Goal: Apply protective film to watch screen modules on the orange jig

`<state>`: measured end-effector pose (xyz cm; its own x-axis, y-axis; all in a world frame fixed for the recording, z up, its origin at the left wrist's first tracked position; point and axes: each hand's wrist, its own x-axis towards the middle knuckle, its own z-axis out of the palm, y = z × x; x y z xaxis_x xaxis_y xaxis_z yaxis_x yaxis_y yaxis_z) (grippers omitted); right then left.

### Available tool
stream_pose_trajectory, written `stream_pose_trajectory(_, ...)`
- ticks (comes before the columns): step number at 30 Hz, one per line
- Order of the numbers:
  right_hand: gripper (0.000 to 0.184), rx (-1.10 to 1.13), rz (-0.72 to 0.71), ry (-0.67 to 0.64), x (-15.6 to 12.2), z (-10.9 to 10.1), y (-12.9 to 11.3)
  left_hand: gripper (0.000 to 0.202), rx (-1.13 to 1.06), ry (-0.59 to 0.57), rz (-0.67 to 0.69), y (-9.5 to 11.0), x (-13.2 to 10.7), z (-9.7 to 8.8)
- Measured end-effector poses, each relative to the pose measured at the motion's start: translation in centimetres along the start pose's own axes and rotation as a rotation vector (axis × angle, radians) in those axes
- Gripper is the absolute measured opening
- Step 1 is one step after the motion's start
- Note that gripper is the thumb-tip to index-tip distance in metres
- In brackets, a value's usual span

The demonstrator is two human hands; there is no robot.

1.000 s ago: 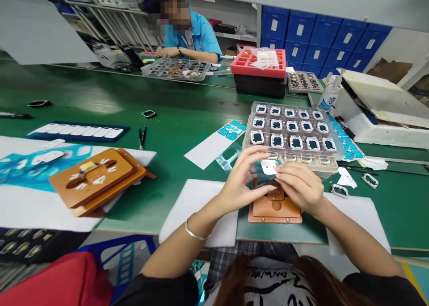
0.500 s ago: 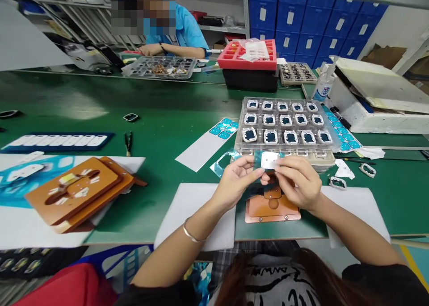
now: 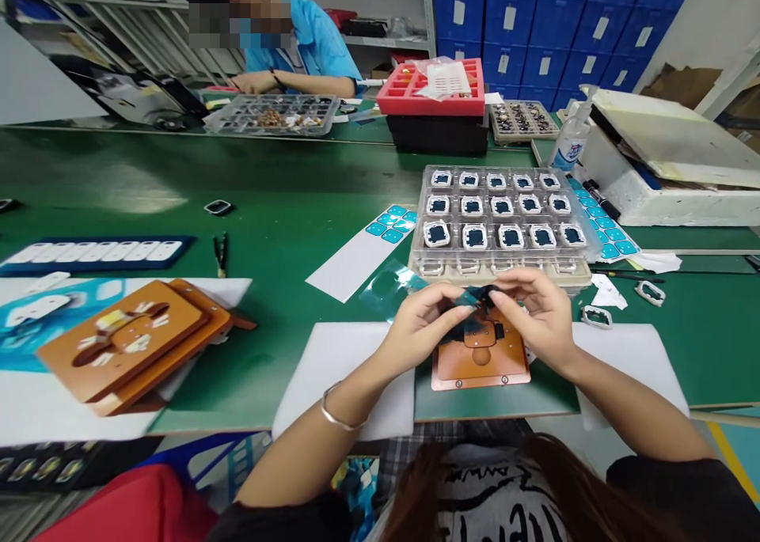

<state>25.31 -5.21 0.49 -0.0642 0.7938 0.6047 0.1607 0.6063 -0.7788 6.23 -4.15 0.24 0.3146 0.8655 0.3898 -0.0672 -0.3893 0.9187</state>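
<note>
My left hand (image 3: 424, 320) pinches a strip of see-through blue film (image 3: 389, 285), which trails off to its left above the table. Close beside it, my right hand (image 3: 537, 316) is closed at the fingertips on a small dark piece (image 3: 488, 295) at the film's right end; its exact kind is too small to tell. Under both hands lies an orange fixture plate (image 3: 480, 372) with a raised block, partly covered by the fingers. A bit of something white shows below the right palm.
Behind my hands stands a clear tray (image 3: 504, 253) of white-rimmed watch-like frames. A sheet of blue stickers (image 3: 350, 265) lies left of it. Farther left are tweezers (image 3: 222, 255) and an orange fixture (image 3: 131, 340). Across the table, a person in blue sits near a parts tray (image 3: 273, 116).
The white plate between my fingers no longer shows there; a dark piece is seen instead. My right hand has tilted inward and the film has swung out left. The view has shifted slightly.
</note>
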Motion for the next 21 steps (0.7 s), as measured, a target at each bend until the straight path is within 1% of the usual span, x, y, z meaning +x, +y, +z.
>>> stream_pose_trajectory(4,0.021,0.062,0.063,0.067,0.8,-1.2,0.5,0.024,-0.023,0.075,-0.031,0.0,0.2,-0.4)
stream_pose_trajectory(8,0.024,0.134,0.133,0.044,1.2,-2.3,0.7,0.029,-0.096,0.181,-0.068,0.1,0.4,-1.3)
stream_pose_trajectory(11,0.015,0.069,0.179,-0.074,1.0,-2.6,0.7,0.035,-0.175,0.319,-0.094,0.3,0.8,-2.1)
stream_pose_trajectory(13,0.010,-0.058,0.183,-0.199,0.7,-2.4,0.7,0.038,-0.224,0.434,-0.090,0.5,1.1,-2.8)
stream_pose_trajectory(15,0.009,-0.195,0.154,-0.306,0.3,-2.1,0.7,0.038,-0.265,0.514,-0.081,0.7,1.4,-3.4)
stream_pose_trajectory(17,0.012,-0.297,0.107,-0.365,0.0,-1.7,0.8,0.037,-0.295,0.535,-0.085,0.7,1.6,-3.9)
stream_pose_trajectory(21,0.012,-0.401,0.022,-0.408,-0.3,-1.4,0.9,0.035,-0.316,0.542,-0.115,0.7,1.8,-4.1)
